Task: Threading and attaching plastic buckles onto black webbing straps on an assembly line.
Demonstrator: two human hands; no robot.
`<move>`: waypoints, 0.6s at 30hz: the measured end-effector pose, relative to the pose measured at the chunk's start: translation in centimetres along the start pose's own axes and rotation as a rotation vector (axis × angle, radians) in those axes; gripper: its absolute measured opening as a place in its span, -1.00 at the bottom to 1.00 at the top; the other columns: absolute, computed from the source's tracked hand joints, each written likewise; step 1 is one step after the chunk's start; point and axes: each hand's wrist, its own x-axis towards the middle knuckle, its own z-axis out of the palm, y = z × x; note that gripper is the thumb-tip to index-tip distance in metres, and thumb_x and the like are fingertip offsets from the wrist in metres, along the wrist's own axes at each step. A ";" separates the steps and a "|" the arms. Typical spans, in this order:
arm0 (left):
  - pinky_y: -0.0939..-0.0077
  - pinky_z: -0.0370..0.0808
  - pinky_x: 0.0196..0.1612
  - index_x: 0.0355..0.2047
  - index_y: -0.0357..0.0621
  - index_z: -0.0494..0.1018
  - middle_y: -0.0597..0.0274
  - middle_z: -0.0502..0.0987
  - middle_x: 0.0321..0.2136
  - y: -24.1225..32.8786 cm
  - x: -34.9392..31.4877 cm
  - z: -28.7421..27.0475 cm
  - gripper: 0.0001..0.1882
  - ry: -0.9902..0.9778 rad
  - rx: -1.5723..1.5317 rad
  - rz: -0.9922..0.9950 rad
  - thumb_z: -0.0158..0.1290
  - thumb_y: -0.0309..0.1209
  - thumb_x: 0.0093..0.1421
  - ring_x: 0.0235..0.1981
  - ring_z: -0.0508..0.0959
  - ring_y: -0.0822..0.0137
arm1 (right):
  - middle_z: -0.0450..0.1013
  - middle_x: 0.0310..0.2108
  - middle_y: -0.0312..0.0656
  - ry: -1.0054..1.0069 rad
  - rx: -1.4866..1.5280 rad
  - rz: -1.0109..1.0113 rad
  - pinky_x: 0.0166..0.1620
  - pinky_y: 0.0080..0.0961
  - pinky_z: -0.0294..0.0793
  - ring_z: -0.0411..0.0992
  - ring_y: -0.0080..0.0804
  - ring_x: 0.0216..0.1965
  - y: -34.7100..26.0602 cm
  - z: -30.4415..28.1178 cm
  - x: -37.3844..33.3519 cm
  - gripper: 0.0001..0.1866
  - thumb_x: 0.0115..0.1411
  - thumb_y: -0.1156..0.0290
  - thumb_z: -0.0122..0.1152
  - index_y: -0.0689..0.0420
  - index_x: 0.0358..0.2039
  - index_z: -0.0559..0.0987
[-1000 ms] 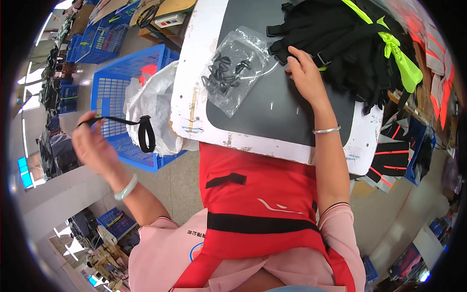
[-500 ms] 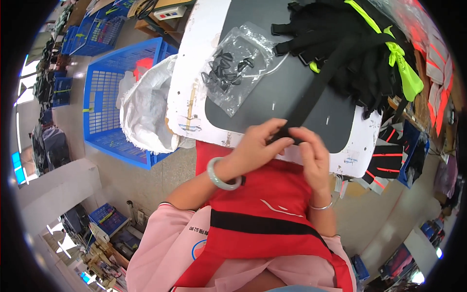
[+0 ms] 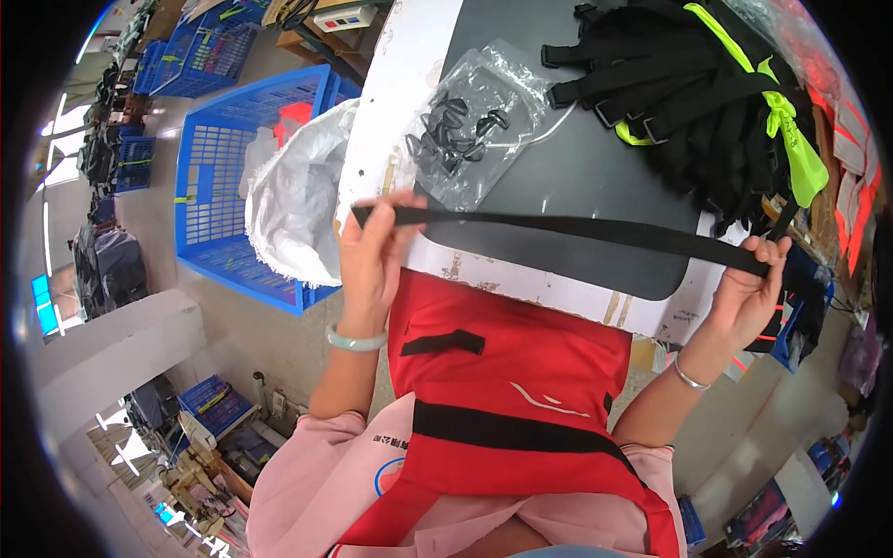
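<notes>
A black webbing strap [image 3: 577, 227] stretches nearly straight across the near part of the table. My left hand [image 3: 374, 246] pinches its left end, and my right hand [image 3: 750, 286] grips it near the right, above the table's near right corner. Beyond the strap lies a clear plastic bag [image 3: 507, 93] with several small black plastic buckles [image 3: 453, 130] on it or in it; which, I cannot tell. At the far right rests a heap of black straps with buckles [image 3: 670, 112], tied with a neon yellow band [image 3: 789, 139].
The white table [image 3: 400, 84] carries a dark grey mat [image 3: 595, 177]. To the left on the floor, a blue plastic crate [image 3: 200, 195] stands beside a white woven sack [image 3: 288, 223]. Grey and orange pieces [image 3: 842, 158] hang at the right edge.
My hands were close together on the strap at the table's near edge. They have moved apart, left and right, and the strap is now drawn out between them.
</notes>
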 end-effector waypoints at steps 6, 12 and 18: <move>0.46 0.45 -0.38 -0.24 -0.23 0.43 0.29 0.45 -0.52 -0.4 7.9 4.8 -0.83 -0.334 0.247 0.032 0.01 -0.40 0.21 -0.55 0.44 0.44 | 0.09 -0.65 -0.42 -0.107 -0.667 0.123 -0.61 -0.65 0.06 0.03 -0.66 -0.68 4.5 -0.5 -4.8 -0.51 0.37 0.07 -0.31 0.25 -0.23 0.44; 0.34 0.43 -0.33 -0.32 -0.37 0.46 -0.06 0.50 -0.45 -3.2 11.0 6.9 -0.74 -0.359 1.397 0.540 0.16 -0.42 0.03 -0.43 0.52 0.05 | 0.26 -0.59 -0.45 -0.368 -1.061 0.280 -0.47 -0.76 0.11 0.13 -0.76 -0.52 7.2 1.1 -7.9 -0.75 0.30 0.31 -0.04 0.22 -0.43 0.44; 0.34 0.42 -0.33 -0.35 -0.35 0.47 -0.05 0.51 -0.45 -2.9 11.4 6.8 -0.72 -0.408 1.532 0.638 0.19 -0.38 0.00 -0.43 0.54 0.10 | 0.27 -0.65 -0.38 -0.534 -1.191 0.241 -0.52 -0.69 0.18 0.17 -0.68 -0.60 7.9 2.8 -7.2 -0.87 0.16 0.46 0.15 0.23 -0.45 0.44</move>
